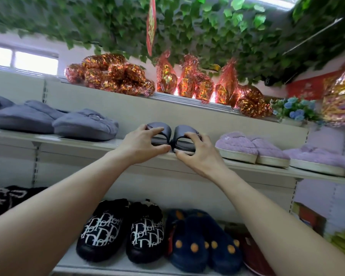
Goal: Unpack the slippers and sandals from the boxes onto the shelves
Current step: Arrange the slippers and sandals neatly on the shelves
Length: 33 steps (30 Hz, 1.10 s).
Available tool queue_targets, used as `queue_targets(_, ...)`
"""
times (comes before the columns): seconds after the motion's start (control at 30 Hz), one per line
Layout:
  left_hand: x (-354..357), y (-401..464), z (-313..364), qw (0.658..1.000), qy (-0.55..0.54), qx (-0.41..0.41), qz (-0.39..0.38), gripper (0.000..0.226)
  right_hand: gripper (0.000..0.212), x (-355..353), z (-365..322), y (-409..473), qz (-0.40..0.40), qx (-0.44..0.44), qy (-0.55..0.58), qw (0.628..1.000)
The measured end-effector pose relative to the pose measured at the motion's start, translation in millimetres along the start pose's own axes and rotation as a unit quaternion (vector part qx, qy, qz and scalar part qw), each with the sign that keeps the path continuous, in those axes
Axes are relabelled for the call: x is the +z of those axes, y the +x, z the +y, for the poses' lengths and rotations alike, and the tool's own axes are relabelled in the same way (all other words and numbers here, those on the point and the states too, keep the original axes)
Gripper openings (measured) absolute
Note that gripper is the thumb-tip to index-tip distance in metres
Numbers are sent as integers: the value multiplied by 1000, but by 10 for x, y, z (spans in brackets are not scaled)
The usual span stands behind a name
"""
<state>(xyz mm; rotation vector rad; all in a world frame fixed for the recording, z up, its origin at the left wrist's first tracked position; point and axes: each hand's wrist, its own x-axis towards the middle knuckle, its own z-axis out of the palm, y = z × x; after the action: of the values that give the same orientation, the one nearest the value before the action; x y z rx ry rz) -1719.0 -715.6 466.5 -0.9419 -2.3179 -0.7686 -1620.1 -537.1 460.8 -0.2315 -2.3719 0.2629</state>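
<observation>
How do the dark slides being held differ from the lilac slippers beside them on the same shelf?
The dark slides look smooth with an open strap; the lilac slippers are fluffy with closed toes. The left hand and right hand grip the dark slides; nothing touches the lilac slippers. The lilac slippers have pale soles, the slides dark ones. Both pairs stand on the middle shelf.

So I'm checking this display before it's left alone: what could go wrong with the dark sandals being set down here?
1. The dark sandals sit near the front edge of the middle shelf; letting go carelessly might tip one onto the patterned black slippers below.
2. The left hand and right hand each hold one sandal, so the pair may end up uneven.
3. The lilac slippers lie close on the right; a nudge could shift them.
</observation>
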Motion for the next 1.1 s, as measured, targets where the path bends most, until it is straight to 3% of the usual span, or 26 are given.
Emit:
queue_targets(0.47,169,-26,139,996,84,-14,-3,70,63,-20,199,101,-57,-42,-30,997)
queue_targets(0.57,33,-241,54,990,124,38,63,64,61,-46,147,120,-45,-39,-51,997)
queue_targets(0.67,-286,-417,-248,978,136,59,149,61,58,-12,-110,131,55,-81,-44,994)
queue_targets(0.83,-937,-583,-1184,960,159,-11,232,58,49,254,-966,180,96,-149,17,984)
queue_targets(0.97,-1391,-635,-1995,964,151,-116,183,73,51,600,-1712,255,44,-154,59,985)
queue_targets(1.1,-1557,-562,-2463,980,84,-159,88,90,63,942,-2254,348,-28,-104,96,990)
